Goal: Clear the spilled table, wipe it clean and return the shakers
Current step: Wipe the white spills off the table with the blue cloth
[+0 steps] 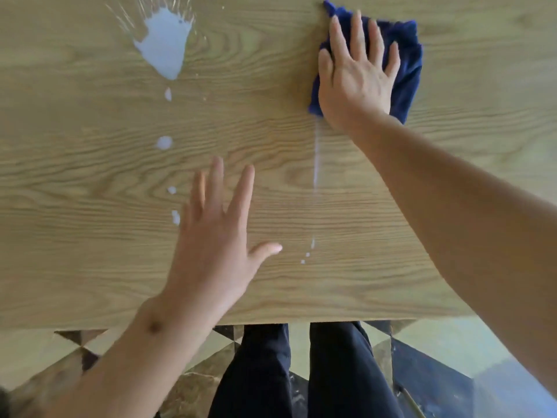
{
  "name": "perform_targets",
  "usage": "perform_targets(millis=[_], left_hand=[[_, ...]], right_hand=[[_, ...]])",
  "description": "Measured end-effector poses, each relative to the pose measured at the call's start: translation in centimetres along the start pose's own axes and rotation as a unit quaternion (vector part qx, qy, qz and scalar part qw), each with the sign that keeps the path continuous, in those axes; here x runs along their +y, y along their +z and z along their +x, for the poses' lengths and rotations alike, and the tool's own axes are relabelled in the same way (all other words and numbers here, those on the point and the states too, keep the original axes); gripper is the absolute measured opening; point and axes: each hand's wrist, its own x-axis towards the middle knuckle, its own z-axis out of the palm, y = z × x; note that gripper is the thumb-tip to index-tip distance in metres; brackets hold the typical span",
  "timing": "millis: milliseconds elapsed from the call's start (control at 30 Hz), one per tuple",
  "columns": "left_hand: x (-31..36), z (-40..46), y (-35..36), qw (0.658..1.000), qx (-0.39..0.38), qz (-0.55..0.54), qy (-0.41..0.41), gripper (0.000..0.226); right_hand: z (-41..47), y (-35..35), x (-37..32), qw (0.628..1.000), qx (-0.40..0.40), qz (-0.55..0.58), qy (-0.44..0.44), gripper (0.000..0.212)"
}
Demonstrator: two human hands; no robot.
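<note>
Wiping stage, by the look of it — right hand (358, 76) lies flat on the blue cloth (405, 64), fingers straight and spread, palm down; pressing rather than gripping, which spreads load over the whole pad so it soaks and drags evenly. Cloth sits at the far right of the bench (90, 282), well apart from the main white spill (165, 45) at far left. A thin pale streak (316, 158) runs from the cloth's near edge toward the person, probably a wipe track. Left hand (217, 236) is open, fingers splayed, holding nothing, low over the near bench beside the line of small drops (164, 142) — likely bracing; contact unclear. Most liquid remains, so task looks early. No shakers in view. Next pass should sweep left into the puddle; risk is smearing it wider
</note>
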Motion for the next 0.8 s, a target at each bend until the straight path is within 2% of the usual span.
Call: perform_targets(millis=[133, 300, 433, 567, 667, 800], left_hand=[[-1.4, -4.5, 3.0, 1.0, -0.011, 0.027, 0.003, 0.116], [-1.8, -6.8, 4.4, 0.999, -0.025, 0.016, -0.045, 0.113], [-3.7, -6.9, 4.4, 0.994, -0.008, -0.016, -0.111, 0.114], [-5.9, -6.7, 4.5, 0.99, -0.002, -0.017, -0.137, 0.118], [-7.6, -6.3, 4.1, 0.986, -0.003, -0.037, -0.163, 0.121], [-11.0, -5.3, 2.8, 0.976, -0.042, -0.056, -0.207, 0.131]], right_hand=[[0.3, 0.1, -0.7, 1.0, -0.008, -0.011, -0.013, 0.063], [-6.4, 0.6, -2.5, 0.996, -0.051, -0.027, -0.07, 0.08], [-15.7, 1.7, -3.3, 0.984, -0.098, -0.033, -0.148, 0.073], [-24.1, 2.1, -1.7, 0.962, -0.134, -0.063, -0.228, 0.062], [-26.8, 2.3, 0.5, 0.946, -0.143, -0.081, -0.279, 0.059], [-26.9, 2.2, 3.2, 0.925, -0.139, -0.107, -0.337, 0.067]])
